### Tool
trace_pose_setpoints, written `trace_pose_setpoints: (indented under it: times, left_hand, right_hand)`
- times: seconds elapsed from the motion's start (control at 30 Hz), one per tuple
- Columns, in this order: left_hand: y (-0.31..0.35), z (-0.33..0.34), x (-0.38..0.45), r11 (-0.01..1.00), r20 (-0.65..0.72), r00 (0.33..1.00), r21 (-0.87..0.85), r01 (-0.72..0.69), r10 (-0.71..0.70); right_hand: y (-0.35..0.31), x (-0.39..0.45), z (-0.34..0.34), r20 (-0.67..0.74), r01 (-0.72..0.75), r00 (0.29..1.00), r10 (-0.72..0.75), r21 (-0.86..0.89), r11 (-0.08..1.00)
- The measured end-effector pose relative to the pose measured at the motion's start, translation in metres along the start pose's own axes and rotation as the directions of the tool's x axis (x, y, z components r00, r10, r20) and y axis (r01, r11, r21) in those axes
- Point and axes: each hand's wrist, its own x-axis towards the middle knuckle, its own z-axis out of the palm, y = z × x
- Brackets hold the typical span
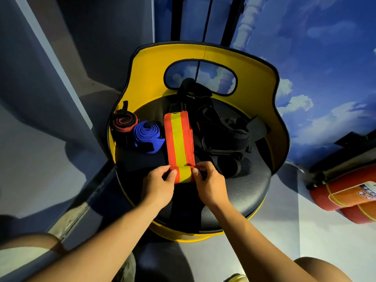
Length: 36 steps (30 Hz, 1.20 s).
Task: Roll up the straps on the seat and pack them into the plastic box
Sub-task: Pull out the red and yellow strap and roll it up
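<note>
Lengthwise, strap (179, 143) toward backrest (203, 51)

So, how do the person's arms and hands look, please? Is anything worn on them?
Both arms are bare up to the frame edge: no sleeves show. The left hand and right hand wear no gloves, and I see no rings, watch or bracelet on the wrists. No markings are visible. The nails look short and plain.

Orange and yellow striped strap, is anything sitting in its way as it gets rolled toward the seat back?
Nothing lies on the orange and yellow striped strap. The rolled blue strap sits just beside it; black gear crowds the other edge.
</note>
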Motion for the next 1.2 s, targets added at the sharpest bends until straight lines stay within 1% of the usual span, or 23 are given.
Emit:
trace_pose_setpoints:
  times: [0.07, 0.13, 0.23, 0.3, 0.43, 0.53, 0.6, 0.73, 0.83, 0.87, 0.97, 1.03, 1.1, 1.2]
  left_hand:
    - [-0.003, 0.002, -0.002, 0.999, 0.051, 0.999, -0.052, 0.011, -0.008]
    - [-0.005, 0.001, -0.004, 0.996, 0.068, 0.997, -0.085, 0.028, -0.022]
    - [-0.006, -0.003, -0.006, 0.993, 0.055, 0.998, -0.111, 0.044, -0.038]
    - [-0.008, -0.006, -0.011, 0.993, 0.07, 0.997, -0.105, 0.047, -0.04]
    - [-0.016, -0.013, -0.023, 0.999, 0.096, 0.995, -0.027, 0.035, -0.032]
    - [-0.016, -0.016, -0.031, 0.999, 0.098, 0.995, 0.015, 0.034, -0.035]
    - [-0.014, -0.017, -0.03, 0.999, 0.094, 0.995, 0.041, 0.024, -0.028]
    - [0.0, -0.018, -0.022, 0.987, 0.064, 0.998, 0.16, 0.011, -0.021]
    - [0.007, -0.016, -0.011, 0.986, 0.02, 0.999, 0.165, 0.031, -0.035]
    - [0.007, -0.014, -0.008, 0.99, -0.005, 0.999, 0.14, 0.033, -0.033]
    - [0.009, -0.011, 0.0, 1.0, -0.097, 0.995, 0.019, 0.021, -0.019]
    - [0.011, -0.009, 0.002, 1.0, -0.129, 0.992, -0.006, 0.005, -0.006]
    - [0.014, -0.007, 0.001, 1.0, -0.126, 0.992, 0.012, 0.005, -0.004]
    - [0.016, -0.005, -0.004, 0.999, -0.045, 0.998, -0.004, 0.036, -0.036]
  right_hand:
    - [-0.002, -0.003, 0.003, -0.017, -0.028, 0.999, 0.028, 0.017, 0.999]
    - [-0.004, -0.005, 0.003, -0.011, -0.042, 0.999, 0.043, 0.046, 0.998]
    - [-0.008, -0.012, -0.002, 0.053, -0.113, 0.993, 0.107, 0.129, 0.985]
    - [-0.007, -0.018, -0.006, 0.11, -0.145, 0.986, 0.129, 0.153, 0.978]
    - [-0.007, -0.031, -0.015, 0.202, -0.105, 0.976, 0.087, 0.08, 0.991]
    - [-0.007, -0.037, -0.021, 0.222, -0.051, 0.974, 0.053, -0.015, 0.999]
    - [-0.008, -0.037, -0.023, 0.215, -0.029, 0.976, 0.039, -0.048, 0.998]
    - [-0.008, -0.026, -0.017, 0.199, 0.039, 0.98, -0.014, -0.126, 0.991]
    - [-0.007, -0.014, -0.01, 0.15, 0.077, 0.987, -0.05, -0.176, 0.981]
    - [-0.007, -0.01, -0.008, 0.12, 0.063, 0.992, -0.044, -0.162, 0.985]
    - [-0.012, -0.002, 0.0, -0.021, -0.034, 0.999, 0.033, -0.03, 0.999]
    - [-0.015, -0.002, 0.006, -0.078, -0.069, 0.995, 0.07, 0.014, 0.998]
    - [-0.017, -0.004, 0.011, -0.091, -0.089, 0.992, 0.091, 0.023, 0.996]
    - [-0.02, -0.006, 0.013, -0.045, -0.112, 0.993, 0.113, 0.007, 0.994]
